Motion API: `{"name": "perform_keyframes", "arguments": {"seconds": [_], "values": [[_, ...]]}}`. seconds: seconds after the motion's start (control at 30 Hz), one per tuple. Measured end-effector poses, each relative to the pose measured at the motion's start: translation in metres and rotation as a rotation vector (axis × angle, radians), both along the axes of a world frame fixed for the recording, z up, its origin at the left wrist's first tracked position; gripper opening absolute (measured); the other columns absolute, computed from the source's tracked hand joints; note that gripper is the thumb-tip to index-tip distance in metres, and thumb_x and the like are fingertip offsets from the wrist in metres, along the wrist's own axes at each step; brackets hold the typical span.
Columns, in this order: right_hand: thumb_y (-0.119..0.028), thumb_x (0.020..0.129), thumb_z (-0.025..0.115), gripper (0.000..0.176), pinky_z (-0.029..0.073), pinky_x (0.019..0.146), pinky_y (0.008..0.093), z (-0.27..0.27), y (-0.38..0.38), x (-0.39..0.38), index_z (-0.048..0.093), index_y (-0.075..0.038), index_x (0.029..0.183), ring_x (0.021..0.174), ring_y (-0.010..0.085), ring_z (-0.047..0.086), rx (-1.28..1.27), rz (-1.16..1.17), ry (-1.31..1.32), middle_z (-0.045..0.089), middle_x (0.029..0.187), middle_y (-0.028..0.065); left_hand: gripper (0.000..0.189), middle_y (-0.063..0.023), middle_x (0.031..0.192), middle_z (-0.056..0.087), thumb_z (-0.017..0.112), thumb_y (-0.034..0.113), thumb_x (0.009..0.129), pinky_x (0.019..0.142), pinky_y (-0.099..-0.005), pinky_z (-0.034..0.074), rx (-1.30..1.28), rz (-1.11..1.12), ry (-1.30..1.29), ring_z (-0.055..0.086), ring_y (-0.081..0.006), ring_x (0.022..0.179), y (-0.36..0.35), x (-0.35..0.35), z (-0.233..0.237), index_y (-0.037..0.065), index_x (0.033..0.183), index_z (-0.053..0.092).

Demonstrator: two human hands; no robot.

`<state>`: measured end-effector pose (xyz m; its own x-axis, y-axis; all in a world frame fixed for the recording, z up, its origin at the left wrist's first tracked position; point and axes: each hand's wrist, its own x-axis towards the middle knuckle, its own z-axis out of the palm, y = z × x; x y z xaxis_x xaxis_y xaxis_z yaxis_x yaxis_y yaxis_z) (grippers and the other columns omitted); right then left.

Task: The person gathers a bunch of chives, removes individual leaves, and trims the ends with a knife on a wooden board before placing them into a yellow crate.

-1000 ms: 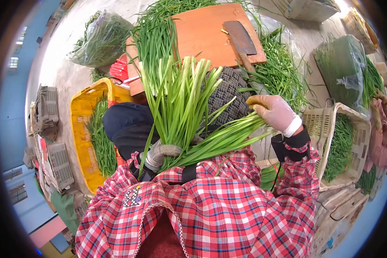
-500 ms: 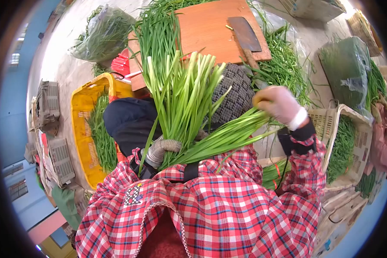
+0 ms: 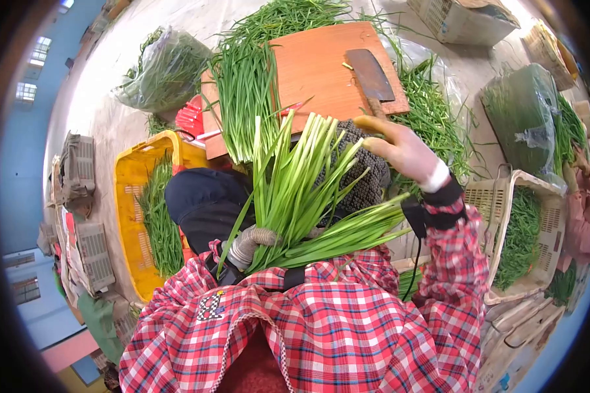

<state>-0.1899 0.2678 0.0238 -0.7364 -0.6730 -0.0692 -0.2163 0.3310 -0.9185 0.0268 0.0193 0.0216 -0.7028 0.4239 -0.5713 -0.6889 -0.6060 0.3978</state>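
Observation:
My left hand (image 3: 250, 245), in a grey knitted glove, is wrapped round the lower part of a bunch of garlic chives (image 3: 301, 173) held over my lap. Their pale stem ends point up and away from me, while a looser part of the bunch fans out to the right. My right hand (image 3: 405, 152), in a pale glove with yellowish fingers, is raised beside the pale ends. Its fingers are apart with nothing in them. Beyond it, a cleaver (image 3: 372, 75) lies on an orange-brown board (image 3: 311, 69), its handle towards me. More chives (image 3: 244, 98) lie along the board's left side.
A yellow crate (image 3: 126, 216) with greens stands at my left, and a pale crate (image 3: 505, 216) with greens at my right. Loose greens (image 3: 429, 118) lie right of the board. Plastic bags of greens (image 3: 167, 72) stand farther off on both sides.
My right hand has let go of the right-hand chives and moved up and left, its fingers opening. The bunch in my left hand stays over my lap. The view has shifted slightly.

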Motion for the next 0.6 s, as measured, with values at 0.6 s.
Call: {"name": "perform_keyframes", "arguments": {"seconds": [0.6], "values": [[-0.014,0.079,0.062,0.019,0.048,0.067,0.0257,-0.022,-0.002,0.034,0.069,0.000,0.089,0.069,0.0130,0.062,-0.130,-0.258,-0.240,0.069,0.075,0.0091,0.058,-0.0258,0.120,0.056,0.055,0.008,0.071,0.097,-0.0469,0.045,-0.059,0.127,-0.189,0.058,-0.0373,0.106,-0.041,0.029,-0.052,-0.008,0.126,0.046]]}}
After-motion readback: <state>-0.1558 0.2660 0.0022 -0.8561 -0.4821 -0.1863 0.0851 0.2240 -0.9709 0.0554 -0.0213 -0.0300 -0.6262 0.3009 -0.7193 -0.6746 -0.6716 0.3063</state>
